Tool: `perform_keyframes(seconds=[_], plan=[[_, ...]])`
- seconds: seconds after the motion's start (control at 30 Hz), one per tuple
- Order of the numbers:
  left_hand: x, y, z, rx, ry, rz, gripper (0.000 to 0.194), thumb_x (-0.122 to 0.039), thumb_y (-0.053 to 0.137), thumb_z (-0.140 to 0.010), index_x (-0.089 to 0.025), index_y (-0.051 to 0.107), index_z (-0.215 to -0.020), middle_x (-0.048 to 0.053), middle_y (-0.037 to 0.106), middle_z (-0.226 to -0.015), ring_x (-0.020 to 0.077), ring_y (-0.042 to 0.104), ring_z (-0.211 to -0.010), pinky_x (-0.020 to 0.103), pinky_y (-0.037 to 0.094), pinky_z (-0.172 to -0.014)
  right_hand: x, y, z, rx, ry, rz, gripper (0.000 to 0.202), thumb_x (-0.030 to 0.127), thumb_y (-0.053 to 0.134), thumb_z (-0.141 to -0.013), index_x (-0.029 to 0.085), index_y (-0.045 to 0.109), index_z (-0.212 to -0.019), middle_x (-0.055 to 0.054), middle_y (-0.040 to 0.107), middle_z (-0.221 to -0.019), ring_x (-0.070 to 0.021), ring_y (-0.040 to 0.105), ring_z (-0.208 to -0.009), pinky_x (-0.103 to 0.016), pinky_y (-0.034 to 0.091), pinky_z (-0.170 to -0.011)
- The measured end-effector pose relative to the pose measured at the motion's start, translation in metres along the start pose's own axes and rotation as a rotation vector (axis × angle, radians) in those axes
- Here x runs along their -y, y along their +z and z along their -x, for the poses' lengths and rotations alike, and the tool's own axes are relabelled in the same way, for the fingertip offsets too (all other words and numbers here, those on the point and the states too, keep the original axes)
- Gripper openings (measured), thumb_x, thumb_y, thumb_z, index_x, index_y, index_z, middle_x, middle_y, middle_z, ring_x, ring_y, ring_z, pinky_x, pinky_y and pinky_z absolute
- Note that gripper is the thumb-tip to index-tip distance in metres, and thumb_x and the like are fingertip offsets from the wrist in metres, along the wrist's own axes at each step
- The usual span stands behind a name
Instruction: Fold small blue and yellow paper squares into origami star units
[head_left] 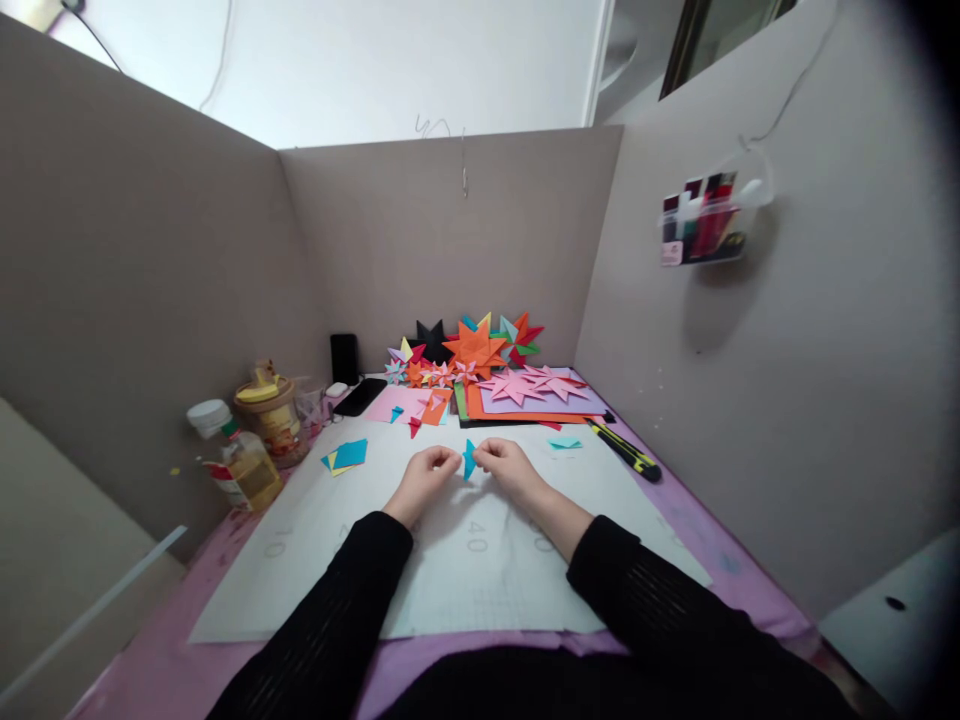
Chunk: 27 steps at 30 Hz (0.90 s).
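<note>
A small folded blue paper piece (469, 460) is upright between my two hands, above the white gridded sheet (465, 590). My right hand (510, 465) pinches its right edge with thumb and forefinger. On the other side my left hand (430, 475) has its fingers pressed together close to the piece's left side; whether they grip anything is too small to tell. Blue and yellow paper squares (350, 454) lie to the left of my left hand. To the right of my right hand lies a folded light teal paper piece (565, 443).
Folded paper stars (476, 347) stand at the back, with pink stars (514, 387) on stacked coloured paper. A yellow-black cutter (626, 452) lies right. Left are a glue bottle (255, 475), a jar (271, 420) and a phone (361, 397). Grey partitions (450, 230) surround the table.
</note>
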<state>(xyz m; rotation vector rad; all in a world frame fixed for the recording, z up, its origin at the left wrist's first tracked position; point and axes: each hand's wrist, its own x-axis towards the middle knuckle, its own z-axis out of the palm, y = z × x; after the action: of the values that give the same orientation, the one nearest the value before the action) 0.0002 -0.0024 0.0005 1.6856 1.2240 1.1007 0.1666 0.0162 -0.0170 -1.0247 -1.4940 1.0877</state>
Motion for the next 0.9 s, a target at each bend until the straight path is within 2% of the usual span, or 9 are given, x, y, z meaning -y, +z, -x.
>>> perform_keyframes(seconds=[0.13, 0.23, 0.43, 0.53, 0.63, 0.73, 0.8, 0.9], plan=[[-0.003, 0.007, 0.005, 0.062, 0.050, -0.051, 0.026, -0.037, 0.057, -0.070, -0.012, 0.058, -0.063, -0.001, 0.054, -0.059, 0.0107, 0.047, -0.058, 0.021, 0.037, -0.057, -0.002, 0.004, 0.000, -0.009, -0.031, -0.002, 0.021, 0.033, 0.058, -0.069, 0.016, 0.051, -0.058, 0.005, 0.044, -0.053, -0.0090, 0.040, -0.051, -0.022, 0.031, -0.051], [-0.004, 0.008, 0.006, 0.069, 0.015, -0.062, 0.026, -0.036, 0.055, -0.071, -0.012, 0.056, -0.059, -0.003, 0.050, -0.054, 0.0092, 0.043, -0.053, 0.020, 0.034, -0.053, -0.001, 0.004, 0.000, -0.042, -0.057, -0.015, 0.022, 0.035, 0.058, -0.069, 0.016, 0.053, -0.060, 0.004, 0.046, -0.054, -0.0094, 0.040, -0.051, -0.022, 0.032, -0.051], [-0.004, 0.000, 0.007, 0.051, -0.036, -0.055, 0.020, -0.030, 0.055, -0.070, -0.012, 0.061, -0.064, 0.000, 0.057, -0.060, 0.0107, 0.048, -0.056, 0.021, 0.037, -0.054, -0.005, -0.009, -0.009, -0.300, 0.027, -0.123, 0.026, 0.042, 0.057, -0.069, 0.016, 0.054, -0.064, 0.002, 0.047, -0.055, -0.0093, 0.038, -0.048, -0.021, 0.028, -0.044], [-0.002, -0.003, 0.008, 0.010, -0.018, -0.070, 0.020, -0.028, 0.052, -0.071, -0.012, 0.061, -0.066, 0.002, 0.060, -0.063, 0.0125, 0.053, -0.061, 0.021, 0.040, -0.058, -0.006, -0.006, -0.028, -0.277, 0.003, -0.061, 0.026, 0.042, 0.057, -0.068, 0.016, 0.054, -0.063, 0.002, 0.049, -0.057, -0.0101, 0.040, -0.050, -0.021, 0.030, -0.046], [-0.002, -0.004, 0.013, 0.032, 0.044, -0.144, 0.019, -0.025, 0.049, -0.073, -0.012, 0.064, -0.068, 0.003, 0.064, -0.068, 0.0143, 0.057, -0.066, 0.022, 0.042, -0.063, -0.002, 0.014, -0.062, -0.172, -0.088, 0.068, 0.026, 0.040, 0.056, -0.067, 0.016, 0.052, -0.058, 0.002, 0.048, -0.055, -0.0109, 0.042, -0.053, -0.022, 0.034, -0.051], [-0.002, -0.014, 0.019, 0.108, 0.114, -0.363, 0.020, -0.021, 0.048, -0.072, -0.015, 0.066, -0.071, 0.004, 0.067, -0.073, 0.0153, 0.058, -0.068, 0.022, 0.042, -0.066, 0.004, 0.050, -0.107, -0.102, -0.043, 0.290, 0.025, 0.039, 0.053, -0.068, 0.016, 0.050, -0.056, 0.003, 0.046, -0.051, -0.0107, 0.043, -0.051, -0.022, 0.033, -0.050], [0.001, -0.032, 0.021, 0.089, 0.125, -0.568, 0.020, -0.019, 0.047, -0.073, -0.017, 0.068, -0.073, 0.006, 0.067, -0.079, 0.0167, 0.058, -0.073, 0.024, 0.041, -0.069, 0.005, 0.079, -0.136, -0.086, -0.017, 0.351, 0.024, 0.036, 0.052, -0.068, 0.016, 0.049, -0.054, 0.003, 0.045, -0.049, -0.0108, 0.042, -0.050, -0.022, 0.032, -0.049], [0.011, -0.079, 0.017, -0.033, 0.026, -0.811, 0.024, -0.014, 0.046, -0.073, -0.019, 0.067, -0.082, 0.008, 0.066, -0.088, 0.0196, 0.058, -0.085, 0.026, 0.040, -0.074, 0.004, 0.123, -0.170, -0.066, 0.026, 0.442, 0.022, 0.033, 0.053, -0.068, 0.015, 0.053, -0.055, 0.000, 0.049, -0.049, -0.0140, 0.046, -0.054, -0.024, 0.033, -0.050]])
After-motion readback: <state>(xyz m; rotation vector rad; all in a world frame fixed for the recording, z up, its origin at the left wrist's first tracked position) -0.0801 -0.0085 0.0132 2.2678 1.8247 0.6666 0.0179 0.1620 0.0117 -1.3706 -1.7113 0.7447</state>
